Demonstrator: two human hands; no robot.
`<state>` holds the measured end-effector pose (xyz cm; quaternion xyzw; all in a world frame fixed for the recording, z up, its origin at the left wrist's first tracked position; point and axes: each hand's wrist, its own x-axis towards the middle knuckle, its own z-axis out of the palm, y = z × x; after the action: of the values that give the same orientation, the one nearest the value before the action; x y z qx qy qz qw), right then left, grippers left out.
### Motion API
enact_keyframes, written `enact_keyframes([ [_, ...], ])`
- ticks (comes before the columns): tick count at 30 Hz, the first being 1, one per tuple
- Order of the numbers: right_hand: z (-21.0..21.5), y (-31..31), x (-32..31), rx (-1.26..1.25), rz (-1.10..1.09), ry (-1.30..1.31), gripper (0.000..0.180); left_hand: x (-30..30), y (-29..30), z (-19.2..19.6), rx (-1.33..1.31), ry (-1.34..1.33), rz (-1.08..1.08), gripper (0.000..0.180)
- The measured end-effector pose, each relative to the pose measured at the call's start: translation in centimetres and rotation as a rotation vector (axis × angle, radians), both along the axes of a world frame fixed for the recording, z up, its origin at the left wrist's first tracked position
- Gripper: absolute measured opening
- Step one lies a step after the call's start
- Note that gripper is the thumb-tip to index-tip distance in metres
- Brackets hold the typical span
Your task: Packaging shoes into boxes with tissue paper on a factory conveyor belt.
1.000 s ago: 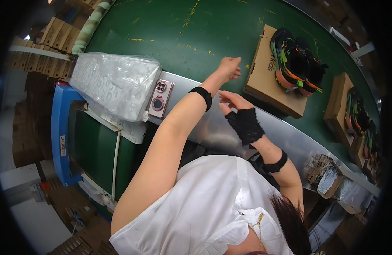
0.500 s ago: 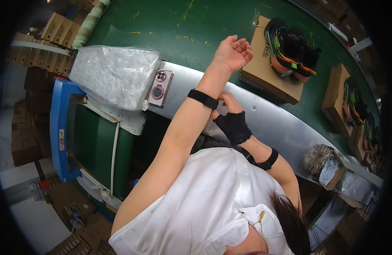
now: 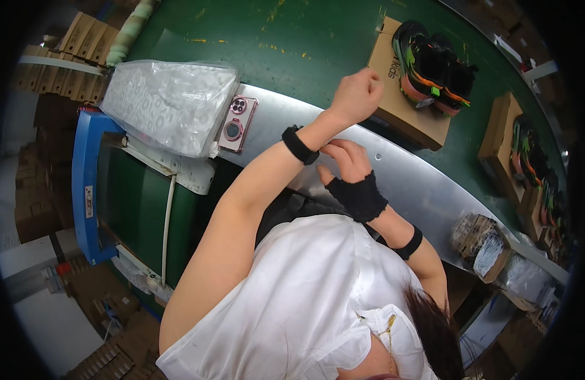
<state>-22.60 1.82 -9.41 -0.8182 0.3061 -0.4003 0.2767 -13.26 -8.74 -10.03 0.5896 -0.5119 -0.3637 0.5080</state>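
Observation:
My left hand point(image 3: 357, 96) is bare and curled into a fist, held up beside the near end of a brown shoebox point(image 3: 394, 107). A black wristband point(image 3: 298, 145) circles my left wrist. Just right of that band is my right hand point(image 3: 356, 174), in a black fingerless glove point(image 3: 361, 195). Its fingers are bent toward the left wrist, with the thumb apart from them. The fingertips are at the band's edge; whether they touch it I cannot tell. Another black band point(image 3: 409, 243) is around my right forearm. On the shoebox lies a pair of black, orange and green sneakers point(image 3: 435, 69).
A metal ledge point(image 3: 394, 171) borders the green conveyor belt point(image 3: 286, 25). Left on it are a pink phone point(image 3: 238, 123) and a clear-wrapped stack of patterned paper point(image 3: 169, 107). A blue frame point(image 3: 86, 183) stands at left. More shoeboxes point(image 3: 500, 142) with shoes are at right, near an open carton point(image 3: 485, 247).
My left hand has closed from loosely open, palm-up fingers into a fist, and its wrist has bent and lowered. My right hand has shifted slightly right, its fingers drawing back from the wristband.

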Motion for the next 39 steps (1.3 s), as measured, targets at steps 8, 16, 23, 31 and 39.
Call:
enact_keyframes([
  [8,2.4,-0.1,1.6,0.010,-0.037,-0.031,0.036,-0.6,0.5,-3.8,0.139,-1.339,-0.457,0.016],
  [16,0.4,-0.9,-0.2,0.013,-0.144,0.100,0.038,-2.1,1.9,-4.0,0.266,-1.401,-0.533,0.018],
  [23,1.4,-0.9,-0.7,-0.052,-0.227,0.068,0.027,-2.5,4.5,-5.5,0.459,-0.102,-0.507,0.023],
  [31,2.1,-0.4,-2.7,0.405,-0.136,-0.001,0.023,-0.4,0.4,-6.0,0.705,1.078,-0.075,0.015],
  [39,0.5,-2.3,-1.5,1.087,0.355,-0.380,0.063,-0.1,-2.8,2.5,0.478,1.647,0.015,0.028],
])
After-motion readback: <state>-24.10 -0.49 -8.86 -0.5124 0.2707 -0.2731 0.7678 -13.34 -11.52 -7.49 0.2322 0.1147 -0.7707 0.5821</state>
